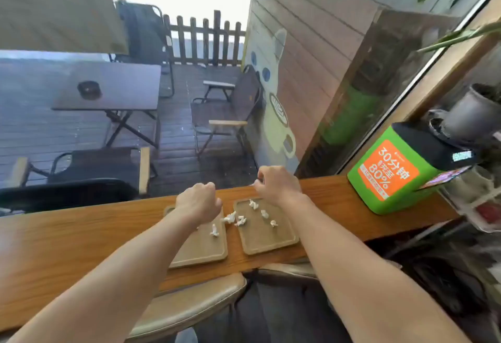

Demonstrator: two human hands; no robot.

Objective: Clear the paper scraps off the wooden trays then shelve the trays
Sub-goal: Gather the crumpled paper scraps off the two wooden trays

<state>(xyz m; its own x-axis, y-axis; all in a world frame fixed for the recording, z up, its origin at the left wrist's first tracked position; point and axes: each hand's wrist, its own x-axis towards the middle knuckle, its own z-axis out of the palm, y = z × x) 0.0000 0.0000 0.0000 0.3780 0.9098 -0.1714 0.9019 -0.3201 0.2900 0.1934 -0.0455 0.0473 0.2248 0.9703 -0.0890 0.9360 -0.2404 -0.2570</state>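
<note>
Grip: left hand [199,201] curled into loose fist over far end of left flat rectangular wooden tray [203,245], contents not visible. Right hand [276,186] fingers pressed together at far edge of right matching wooden tray [267,234], apparently pinching small white scrap, blurred, unsure. Both trays side by side on long brown wooden tabletop [67,247]. Crumpled white paper scraps [241,219] scattered on both trays and in gap between. Scraps likely featherlight, soft; pinch singly or sweep. Trays stiff, light; take by rims. Green box with orange label [393,171] far right.
</note>
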